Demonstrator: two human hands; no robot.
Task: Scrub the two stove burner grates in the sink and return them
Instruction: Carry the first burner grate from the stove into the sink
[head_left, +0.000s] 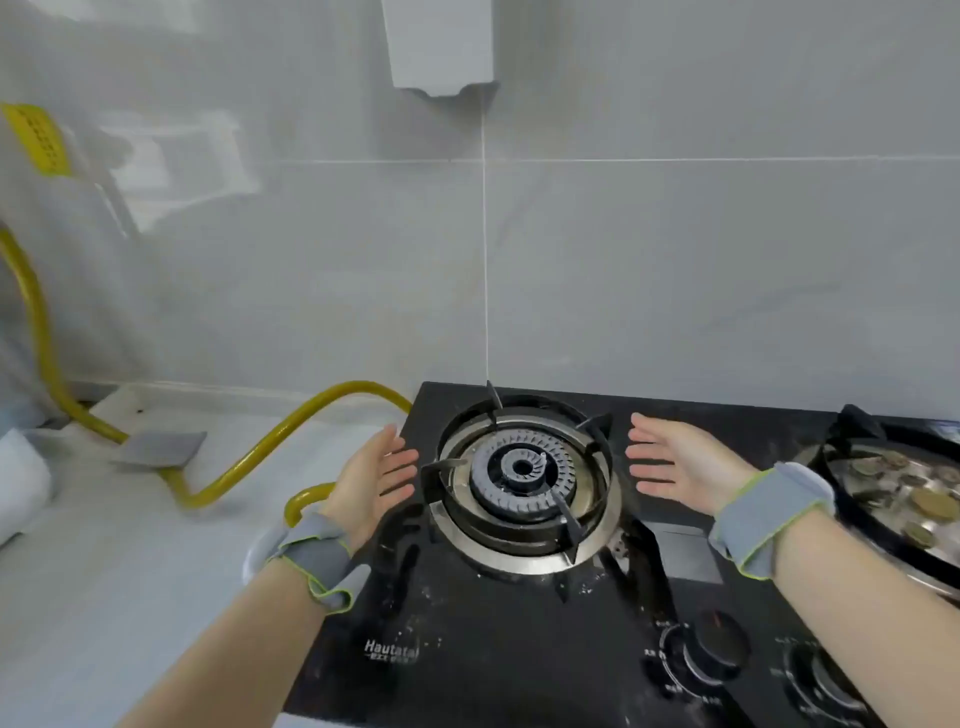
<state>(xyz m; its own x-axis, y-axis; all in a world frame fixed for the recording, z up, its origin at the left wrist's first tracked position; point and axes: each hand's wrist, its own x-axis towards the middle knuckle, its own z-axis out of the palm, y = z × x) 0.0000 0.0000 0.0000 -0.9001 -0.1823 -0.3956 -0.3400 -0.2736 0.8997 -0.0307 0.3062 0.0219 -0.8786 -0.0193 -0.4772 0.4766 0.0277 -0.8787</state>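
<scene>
A person's left hand (376, 475) and right hand (680, 465), fingers straight and palms facing each other, flank the black burner grate (597, 423) seated on the left burner of a black glass stove (519, 649). The grate's ring carries pointed prongs aimed inward over a grey ribbed burner cap (522, 470). A second grate (857, 421) sits at the right edge.

A glossy pale grey tiled wall (701, 270) is crossed by thin white grout lines (485, 270); bright light is reflected at its left. A white boxy unit (441, 47) is mounted above, a white countertop (119, 561) below.
</scene>
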